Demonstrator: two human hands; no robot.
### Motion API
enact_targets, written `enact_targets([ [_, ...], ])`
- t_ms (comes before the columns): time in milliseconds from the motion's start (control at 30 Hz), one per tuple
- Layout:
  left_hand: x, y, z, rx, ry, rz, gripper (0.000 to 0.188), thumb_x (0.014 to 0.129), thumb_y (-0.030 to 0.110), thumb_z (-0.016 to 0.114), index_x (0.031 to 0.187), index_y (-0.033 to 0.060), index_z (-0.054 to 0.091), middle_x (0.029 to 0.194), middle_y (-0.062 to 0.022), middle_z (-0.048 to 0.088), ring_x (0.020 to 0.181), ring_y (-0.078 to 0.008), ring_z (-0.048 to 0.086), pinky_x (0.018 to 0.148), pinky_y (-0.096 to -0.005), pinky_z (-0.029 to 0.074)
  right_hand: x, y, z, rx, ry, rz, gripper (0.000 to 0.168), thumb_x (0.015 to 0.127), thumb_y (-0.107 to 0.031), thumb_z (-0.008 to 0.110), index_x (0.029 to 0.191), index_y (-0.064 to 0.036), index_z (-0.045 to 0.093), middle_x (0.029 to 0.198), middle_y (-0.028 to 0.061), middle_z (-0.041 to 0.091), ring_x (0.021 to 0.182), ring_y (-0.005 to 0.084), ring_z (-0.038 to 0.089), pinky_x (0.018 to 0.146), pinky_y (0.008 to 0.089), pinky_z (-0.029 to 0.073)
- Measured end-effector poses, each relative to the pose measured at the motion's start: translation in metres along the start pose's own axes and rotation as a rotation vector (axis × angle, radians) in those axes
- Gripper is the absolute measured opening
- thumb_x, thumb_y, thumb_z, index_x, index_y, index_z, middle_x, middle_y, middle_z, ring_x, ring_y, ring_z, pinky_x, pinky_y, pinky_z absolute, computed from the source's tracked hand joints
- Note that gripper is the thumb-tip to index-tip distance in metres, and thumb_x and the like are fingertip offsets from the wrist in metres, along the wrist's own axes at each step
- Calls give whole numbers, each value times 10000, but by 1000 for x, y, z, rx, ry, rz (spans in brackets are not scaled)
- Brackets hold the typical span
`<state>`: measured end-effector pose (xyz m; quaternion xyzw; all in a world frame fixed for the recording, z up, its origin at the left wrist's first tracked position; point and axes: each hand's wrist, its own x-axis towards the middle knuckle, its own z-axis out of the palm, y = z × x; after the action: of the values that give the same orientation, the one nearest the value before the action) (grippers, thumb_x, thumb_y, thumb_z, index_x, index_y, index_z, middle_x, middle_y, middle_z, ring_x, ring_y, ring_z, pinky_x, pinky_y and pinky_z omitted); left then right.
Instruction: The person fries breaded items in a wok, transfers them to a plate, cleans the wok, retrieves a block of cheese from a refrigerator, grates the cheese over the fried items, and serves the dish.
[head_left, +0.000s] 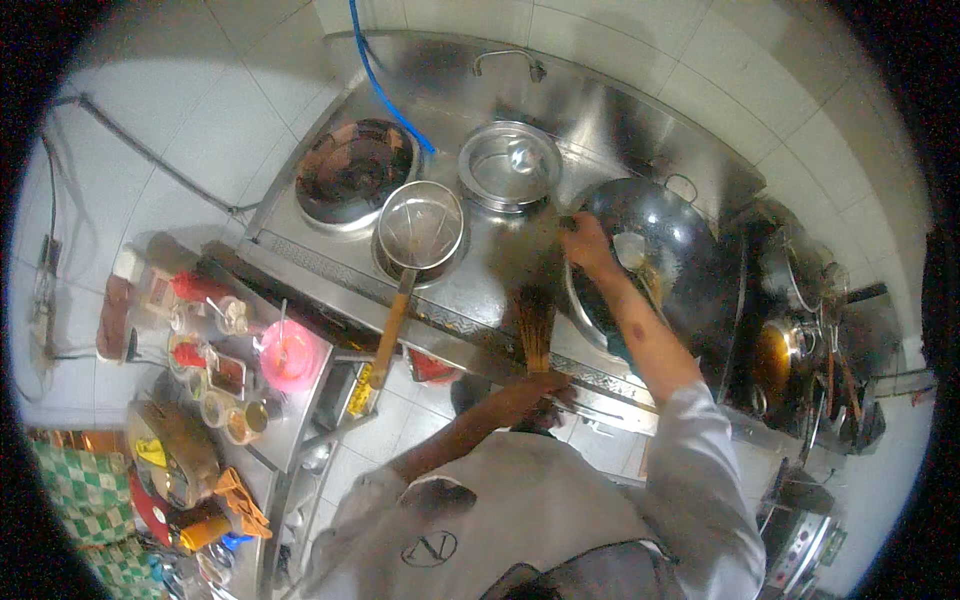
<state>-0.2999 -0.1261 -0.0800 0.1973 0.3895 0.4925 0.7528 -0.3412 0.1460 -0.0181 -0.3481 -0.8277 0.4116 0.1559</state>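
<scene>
My left hand (538, 391) is at the front edge of the steel wok range (480, 300), closed at the lower end of a bamboo wok brush (535, 337) whose splints fan away from me, blurring at the top. My right hand (587, 241) reaches over the left side of a large dark wok (679, 247), its fingers closed at a small dark object (568, 222) that I cannot identify. A pale round shape shows inside the wok, partly behind my forearm. Left of the brush, a wire-mesh strainer (421, 225) lies across a round opening, its wooden handle over the front edge.
A lidded steel pot (510, 169), blue hose (382, 94) and faucet (510, 56) are behind. A dark round pan (356, 172) is at back left. Left stands a side table with a pink bowl (289, 355) and seasoning containers (244, 424). Pots and utensils (832, 352) crowd the right.
</scene>
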Motion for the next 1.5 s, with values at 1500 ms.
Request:
enact_targets([
  [1500, -48, 4, -24, 262, 120, -140, 535, 984, 509, 528, 1281, 65, 532, 1008, -111, 665, 753, -166, 652, 563, -309, 553, -234, -9, -182, 644, 55, 608, 172, 924, -112, 605, 1074, -38, 563, 846, 54, 606, 524, 75, 471, 373, 210, 337],
])
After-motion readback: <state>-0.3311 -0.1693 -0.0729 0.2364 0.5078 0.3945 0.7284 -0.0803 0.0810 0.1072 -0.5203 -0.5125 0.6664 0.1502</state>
